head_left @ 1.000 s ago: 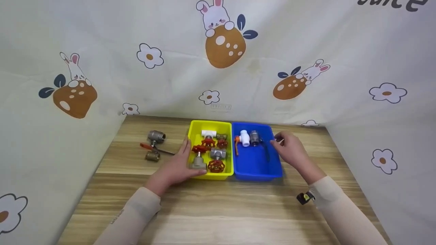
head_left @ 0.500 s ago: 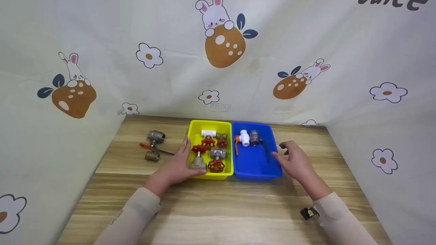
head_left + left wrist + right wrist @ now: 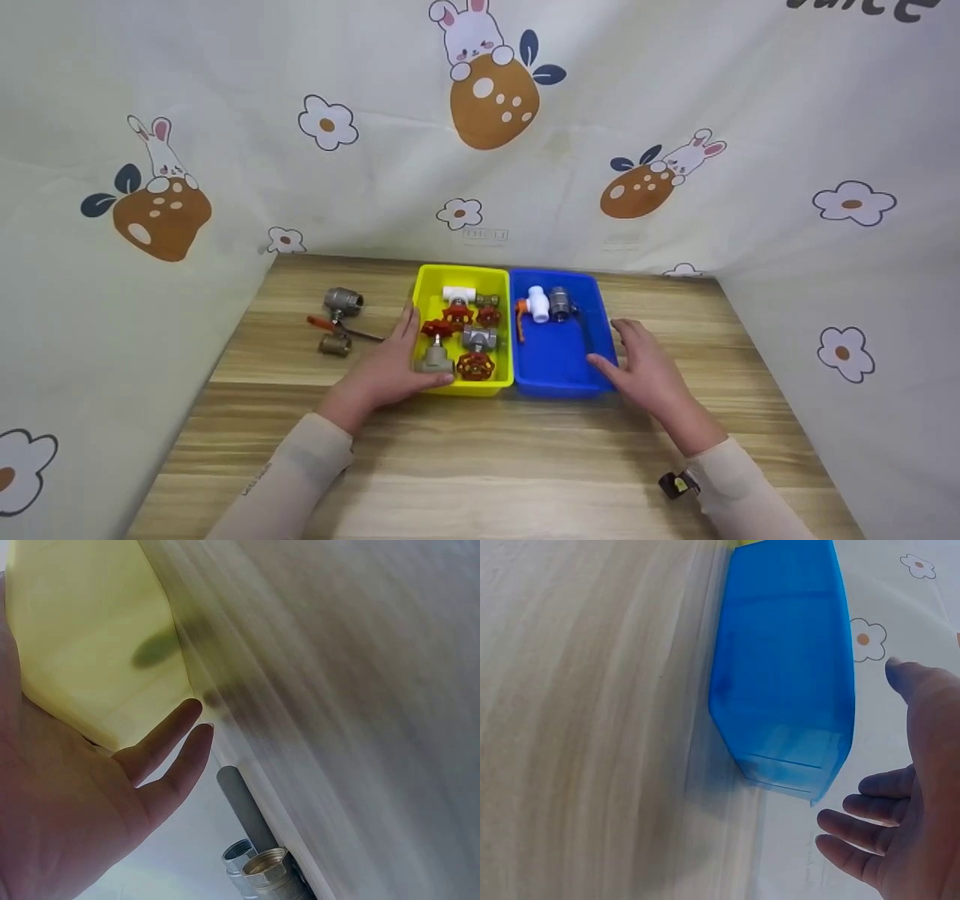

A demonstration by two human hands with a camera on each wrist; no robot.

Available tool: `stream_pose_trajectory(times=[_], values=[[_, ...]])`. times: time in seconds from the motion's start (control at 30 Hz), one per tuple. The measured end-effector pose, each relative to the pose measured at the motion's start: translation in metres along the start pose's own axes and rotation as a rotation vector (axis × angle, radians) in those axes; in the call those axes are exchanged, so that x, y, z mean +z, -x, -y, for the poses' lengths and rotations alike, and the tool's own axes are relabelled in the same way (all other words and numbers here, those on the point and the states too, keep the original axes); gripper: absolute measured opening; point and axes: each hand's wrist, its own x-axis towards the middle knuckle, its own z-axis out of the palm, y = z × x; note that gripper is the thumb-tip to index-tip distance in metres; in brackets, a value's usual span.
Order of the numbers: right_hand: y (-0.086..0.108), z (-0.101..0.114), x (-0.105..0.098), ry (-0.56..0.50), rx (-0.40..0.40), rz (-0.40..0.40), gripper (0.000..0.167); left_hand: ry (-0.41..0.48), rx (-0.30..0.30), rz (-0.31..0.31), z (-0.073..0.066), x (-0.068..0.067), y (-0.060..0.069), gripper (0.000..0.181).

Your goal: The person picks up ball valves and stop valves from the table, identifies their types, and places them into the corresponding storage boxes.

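Straight fingers of my left hand point(image 3: 379, 379) lie along the left side of the yellow bin point(image 3: 487, 389), with the thumb over its near corner. Inside that bin are several valves with red handwheels, among them a beige one point(image 3: 436, 357) and a grey one point(image 3: 480, 340). My right hand point(image 3: 651, 375) is beside the right wall of the blue bin point(image 3: 547, 360), fingers relaxed and holding nothing; the right wrist view shows a gap between them. The blue bin holds a white ball valve point(image 3: 538, 304) with an orange handle and a metal ball valve point(image 3: 559, 304) with a dark lever.
Left of the yellow bin, a larger metal ball valve point(image 3: 344, 301) and a small brass ball valve point(image 3: 334, 344) lie on the wooden table point(image 3: 480, 465), near a red lever. Patterned cloth point(image 3: 375, 187) hangs behind and at both sides.
My right hand has come down along the blue bin's right side toward the near corner, and its fingers have straightened from a curl. The left hand stays in place.
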Motion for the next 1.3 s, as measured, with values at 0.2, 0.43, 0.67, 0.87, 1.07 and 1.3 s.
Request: stream_pose_trajectory(times=[0.2,0.43,0.67,0.87,1.07,1.3], values=[[0.003,-0.003,0.004,0.044,-0.022,0.052,0.101,0.016,0.006,0.003,0.002,0.001,0.000,0.140],[0.001,-0.008,0.009,0.047,-0.025,0.150,0.116,0.012,0.007,0.011,0.002,0.001,-0.001,0.140],[-0.002,-0.010,0.013,0.040,-0.071,0.179,0.121,0.013,0.008,0.009,0.000,-0.001,0.000,0.141],[-0.003,-0.012,0.014,0.030,-0.090,0.193,0.122,0.001,-0.004,0.013,-0.001,-0.001,0.001,0.142],[-0.003,-0.015,0.016,0.030,-0.111,0.189,0.120,-0.001,0.002,0.007,-0.002,-0.001,0.000,0.141],[-0.004,-0.016,0.020,0.026,-0.135,0.165,0.120,-0.015,0.009,0.005,-0.002,0.000,0.000,0.139]])
